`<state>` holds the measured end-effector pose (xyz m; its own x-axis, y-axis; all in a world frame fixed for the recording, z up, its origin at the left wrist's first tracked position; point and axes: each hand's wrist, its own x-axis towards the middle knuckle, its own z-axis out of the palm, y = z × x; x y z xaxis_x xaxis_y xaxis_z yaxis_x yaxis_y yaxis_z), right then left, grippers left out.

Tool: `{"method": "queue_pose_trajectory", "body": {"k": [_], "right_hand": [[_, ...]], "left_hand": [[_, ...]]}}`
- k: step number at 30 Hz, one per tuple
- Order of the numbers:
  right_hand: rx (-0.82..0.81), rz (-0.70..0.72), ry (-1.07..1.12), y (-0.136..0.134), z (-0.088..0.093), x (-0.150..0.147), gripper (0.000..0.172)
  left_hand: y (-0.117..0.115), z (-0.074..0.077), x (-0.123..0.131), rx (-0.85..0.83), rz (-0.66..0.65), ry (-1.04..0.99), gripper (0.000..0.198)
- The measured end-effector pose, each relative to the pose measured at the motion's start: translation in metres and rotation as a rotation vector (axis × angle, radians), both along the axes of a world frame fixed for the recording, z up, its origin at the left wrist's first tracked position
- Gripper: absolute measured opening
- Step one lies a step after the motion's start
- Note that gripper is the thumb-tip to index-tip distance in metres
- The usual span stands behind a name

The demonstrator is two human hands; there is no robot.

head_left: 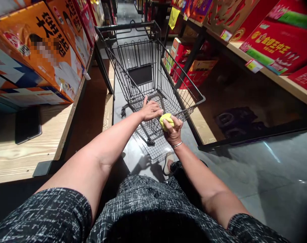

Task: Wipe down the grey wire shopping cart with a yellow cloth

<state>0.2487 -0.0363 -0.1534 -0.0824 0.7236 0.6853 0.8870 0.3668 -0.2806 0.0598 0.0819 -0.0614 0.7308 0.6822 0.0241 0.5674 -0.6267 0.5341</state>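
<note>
A black wire shopping cart [140, 72] stands in front of me, its near end below my hands. My right hand [174, 130], with a bracelet at the wrist, is wrapped round a yellow-green bunched cloth or sponge [165, 121] at the cart's near right corner. Just left of it, my left hand [151, 110] is over the cart's near edge with its fingers stretched out and its thumb raised. The fingertips of my left hand are close to the yellow-green item; whether they touch it, I cannot tell.
Orange boxes [39, 50] and a dark phone [28, 125] lie on the left wooden shelf [54, 135]. Red packages [277, 47] fill the right shelf, with price tags along its edge. A black shelf frame [206, 147] reaches low beside the cart's right side.
</note>
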Motion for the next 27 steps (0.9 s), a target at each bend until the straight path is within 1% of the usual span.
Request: {"method": "queue_pose_trajectory", "body": {"k": [2,5,8,11,13,14,15,17,20,22,24,26,27], "right_hand": [[-0.023,-0.027,-0.083,0.000,-0.020,-0.013,0.033],[-0.133,0.046,-0.187,0.001,-0.044,-0.024,0.039],[-0.360,0.108,-0.314,-0.007,-0.070,-0.030,0.043],[-0.616,0.103,-0.439,-0.020,-0.094,-0.036,0.049],[-0.717,0.115,-0.494,-0.023,-0.102,-0.040,0.053],[-0.728,0.127,-0.507,-0.023,-0.103,-0.042,0.053],[-0.717,0.139,-0.510,-0.021,-0.101,-0.044,0.053],[-0.660,0.156,-0.499,-0.012,-0.088,-0.044,0.051],[-0.489,0.164,-0.399,0.007,-0.056,-0.039,0.044],[-0.331,0.173,-0.278,0.019,-0.032,-0.035,0.041],[-0.201,0.174,-0.175,0.026,-0.014,-0.033,0.038],[-0.145,0.155,-0.137,0.028,-0.007,-0.036,0.039],[-0.144,0.145,-0.144,0.026,-0.009,-0.039,0.040]], "left_hand": [[0.003,-0.001,-0.006,0.009,0.019,-0.002,0.049],[0.009,-0.005,-0.016,0.019,0.054,-0.034,0.043],[0.017,-0.012,-0.026,0.018,0.056,-0.092,0.039],[0.024,-0.019,-0.036,0.035,0.055,-0.129,0.038],[0.027,-0.023,-0.041,0.046,0.072,-0.131,0.040],[0.027,-0.024,-0.044,0.051,0.082,-0.126,0.040],[0.028,-0.025,-0.046,0.055,0.094,-0.118,0.040],[0.028,-0.026,-0.050,0.063,0.122,-0.098,0.034],[0.029,-0.027,-0.055,0.070,0.163,-0.064,0.026],[0.030,-0.027,-0.057,0.069,0.178,-0.037,0.024],[0.030,-0.026,-0.058,0.067,0.194,-0.016,0.023],[0.029,-0.024,-0.059,0.064,0.216,-0.006,0.024],[0.028,-0.023,-0.059,0.061,0.224,-0.002,0.025]]}}
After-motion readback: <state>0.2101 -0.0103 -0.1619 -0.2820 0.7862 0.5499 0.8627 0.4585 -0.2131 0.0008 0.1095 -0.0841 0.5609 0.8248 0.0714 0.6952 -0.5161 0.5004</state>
